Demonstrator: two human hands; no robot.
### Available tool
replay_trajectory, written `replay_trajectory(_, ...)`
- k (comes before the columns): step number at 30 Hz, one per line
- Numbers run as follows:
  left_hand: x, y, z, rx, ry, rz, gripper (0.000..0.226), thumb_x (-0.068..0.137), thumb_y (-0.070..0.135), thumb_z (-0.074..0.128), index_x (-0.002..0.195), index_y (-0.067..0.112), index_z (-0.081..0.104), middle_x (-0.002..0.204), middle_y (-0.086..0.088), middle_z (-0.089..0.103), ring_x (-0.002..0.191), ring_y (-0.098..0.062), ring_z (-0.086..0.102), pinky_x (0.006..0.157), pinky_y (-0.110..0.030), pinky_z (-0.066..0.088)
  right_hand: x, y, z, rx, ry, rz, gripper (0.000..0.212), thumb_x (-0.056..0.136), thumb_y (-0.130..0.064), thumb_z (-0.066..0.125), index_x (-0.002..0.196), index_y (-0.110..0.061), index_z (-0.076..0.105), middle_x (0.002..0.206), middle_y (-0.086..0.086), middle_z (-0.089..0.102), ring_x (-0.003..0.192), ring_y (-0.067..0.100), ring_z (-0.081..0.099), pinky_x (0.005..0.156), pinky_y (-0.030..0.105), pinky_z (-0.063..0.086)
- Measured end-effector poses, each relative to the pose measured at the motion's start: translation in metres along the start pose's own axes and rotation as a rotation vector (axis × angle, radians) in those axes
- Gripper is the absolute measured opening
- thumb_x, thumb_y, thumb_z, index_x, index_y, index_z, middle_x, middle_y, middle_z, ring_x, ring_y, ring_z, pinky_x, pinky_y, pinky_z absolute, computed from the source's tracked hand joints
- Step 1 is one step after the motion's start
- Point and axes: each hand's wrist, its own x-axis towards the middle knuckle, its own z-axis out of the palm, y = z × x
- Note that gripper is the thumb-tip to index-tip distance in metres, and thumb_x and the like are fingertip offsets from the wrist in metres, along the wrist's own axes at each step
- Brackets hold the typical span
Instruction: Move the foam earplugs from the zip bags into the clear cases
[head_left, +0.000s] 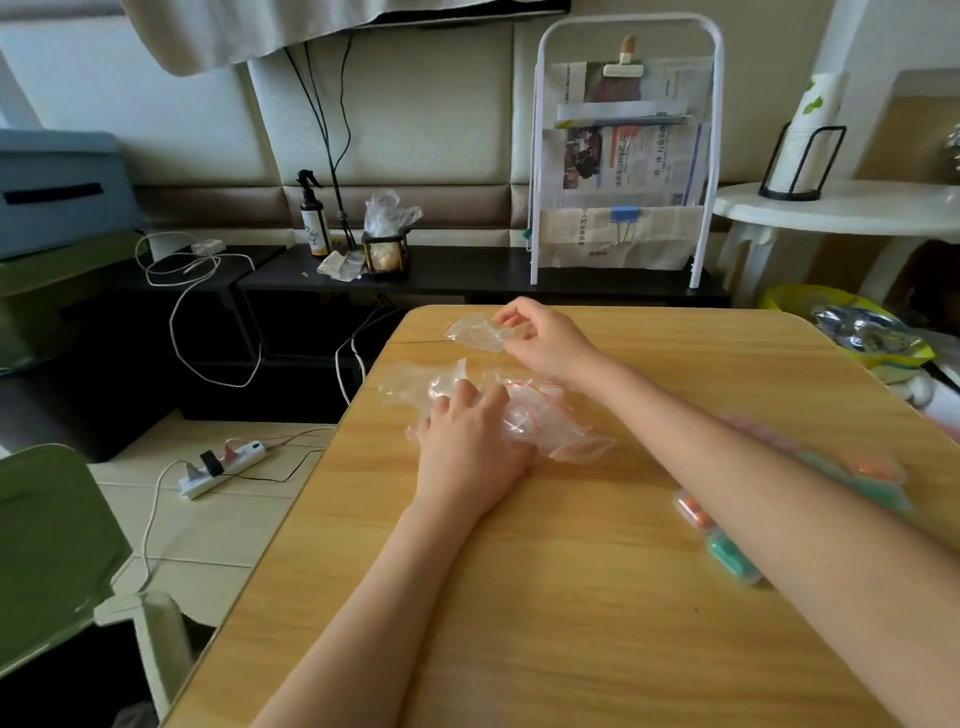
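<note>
My right hand (540, 338) pinches a small clear zip bag (475, 335) with a red strip near the far edge of the wooden table (571, 597). My left hand (470, 441) lies flat with straight fingers on a pile of crumpled clear zip bags (540, 415) in the middle of the table. Clear cases with orange earplugs (693, 512) and teal earplugs (732, 558) lie beside my right forearm. More cases (878, 470) with orange earplugs show beyond that arm, blurred.
The table's left edge drops to a tiled floor with a power strip (221, 467) and cables. A green chair (57, 561) stands at the left. A newspaper rack (623, 171) and a spray bottle (314, 218) stand on a dark low shelf behind.
</note>
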Motion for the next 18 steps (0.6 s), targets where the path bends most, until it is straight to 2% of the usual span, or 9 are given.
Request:
replay_trajectory(3, 0.001, -0.002, 0.002, -0.003, 0.03, 0.003, 0.033, 0.069, 0.031, 0.064, 0.098, 0.019, 0.051, 0.101, -0.001, 0.047, 0.099, -0.029, 0.046, 0.075, -0.034, 0.031, 0.022, 0.004, 0.016, -0.324, -0.091, -0.049, 0.055, 0.092, -0.023, 0.048, 0.145, -0.032, 0.034, 0.154, -0.001, 0.028, 0.141, 0.024, 0.026, 0.112, 0.049, 0.028)
replay_trajectory(5, 0.002, -0.004, 0.002, -0.047, 0.044, -0.009, 0.029, 0.068, 0.027, 0.065, 0.091, 0.017, 0.051, 0.092, 0.0, 0.043, 0.094, -0.03, 0.047, 0.072, -0.033, 0.033, 0.034, 0.009, 0.024, -0.486, -0.265, 0.022, 0.056, 0.096, -0.03, 0.038, 0.149, -0.036, 0.022, 0.16, -0.007, 0.009, 0.147, 0.022, 0.006, 0.116, 0.057, 0.011)
replay_trajectory(6, 0.003, -0.006, 0.002, -0.072, 0.049, -0.014, 0.027, 0.067, 0.025, 0.065, 0.087, 0.017, 0.049, 0.089, 0.001, 0.041, 0.092, -0.031, 0.048, 0.071, -0.034, 0.034, 0.038, 0.013, 0.027, -0.535, -0.346, 0.059, 0.053, 0.098, -0.033, 0.034, 0.149, -0.035, 0.024, 0.16, -0.006, 0.009, 0.148, 0.022, 0.003, 0.116, 0.057, 0.007)
replay_trajectory(8, 0.004, -0.007, 0.003, -0.097, 0.048, -0.019, 0.026, 0.067, 0.023, 0.065, 0.082, 0.019, 0.043, 0.089, 0.0, 0.043, 0.09, -0.031, 0.048, 0.07, -0.034, 0.035, 0.037, 0.016, 0.03, -0.455, -0.372, 0.103, 0.045, 0.098, -0.037, 0.032, 0.14, -0.028, 0.044, 0.154, 0.003, 0.032, 0.143, 0.025, 0.025, 0.115, 0.052, 0.02)
replay_trajectory(10, 0.004, -0.007, 0.004, -0.106, 0.047, -0.03, 0.027, 0.068, 0.023, 0.064, 0.081, 0.02, 0.041, 0.094, -0.004, 0.048, 0.091, -0.03, 0.047, 0.069, -0.034, 0.034, 0.026, 0.01, 0.026, -0.206, -0.265, 0.157, 0.042, 0.099, -0.044, 0.032, 0.113, -0.022, 0.065, 0.125, 0.005, 0.061, 0.117, 0.024, 0.054, 0.102, 0.041, 0.041)
replay_trajectory(12, 0.005, -0.008, 0.003, -0.135, 0.055, -0.049, 0.026, 0.067, 0.021, 0.064, 0.08, 0.017, 0.042, 0.093, -0.004, 0.049, 0.088, -0.03, 0.047, 0.069, -0.035, 0.037, 0.01, -0.004, 0.014, -0.013, -0.228, 0.184, 0.054, 0.099, -0.055, 0.024, 0.103, -0.02, 0.065, 0.102, 0.001, 0.065, 0.102, 0.02, 0.058, 0.092, 0.036, 0.044)
replay_trajectory(13, 0.005, -0.009, 0.002, -0.168, 0.049, -0.062, 0.025, 0.066, 0.02, 0.064, 0.079, 0.015, 0.044, 0.091, -0.003, 0.051, 0.084, -0.029, 0.049, 0.069, -0.035, 0.041, 0.001, -0.01, 0.008, 0.058, -0.254, 0.187, 0.058, 0.097, -0.06, 0.021, 0.109, -0.02, 0.061, 0.1, 0.002, 0.063, 0.101, 0.02, 0.057, 0.09, 0.037, 0.043)
replay_trajectory(15, 0.003, -0.008, -0.003, -0.379, -0.015, -0.061, 0.019, 0.059, 0.019, 0.063, 0.075, 0.014, 0.053, 0.08, -0.003, 0.059, 0.074, -0.024, 0.057, 0.067, -0.036, 0.049, -0.024, -0.022, -0.002, 0.211, -0.337, 0.178, 0.067, 0.089, -0.067, 0.025, 0.13, -0.02, 0.048, 0.12, 0.006, 0.059, 0.112, 0.021, 0.054, 0.099, 0.038, 0.04)
replay_trajectory(18, -0.002, -0.003, -0.017, -0.8, -0.127, -0.063, 0.006, 0.057, 0.013, 0.055, 0.058, 0.013, 0.06, 0.05, -0.003, 0.063, 0.049, -0.015, 0.06, 0.052, -0.026, 0.049, -0.055, -0.019, 0.004, 0.252, -0.396, 0.086, 0.061, 0.091, -0.049, 0.044, 0.143, -0.018, 0.034, 0.138, 0.001, 0.043, 0.123, 0.016, 0.044, 0.104, 0.018, 0.032)
